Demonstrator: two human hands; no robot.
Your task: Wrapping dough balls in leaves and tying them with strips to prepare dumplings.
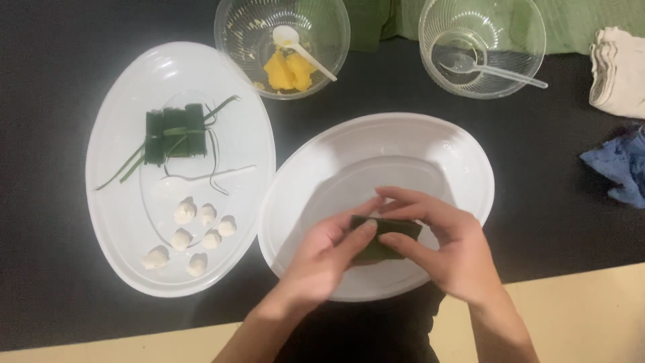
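Note:
Both hands meet over a large white oval plate at centre. My left hand and my right hand together pinch a small dark green folded leaf parcel, thumbs and fingertips pressed on it from either side. On a second white oval plate to the left lie tied green leaf parcels with long thin leaf strips, and several small white dough balls.
A clear bowl with yellow filling and a white plastic spoon stands at the top centre. Another clear bowl with a clear spoon is at the top right. A folded beige cloth and a blue cloth lie at the right edge.

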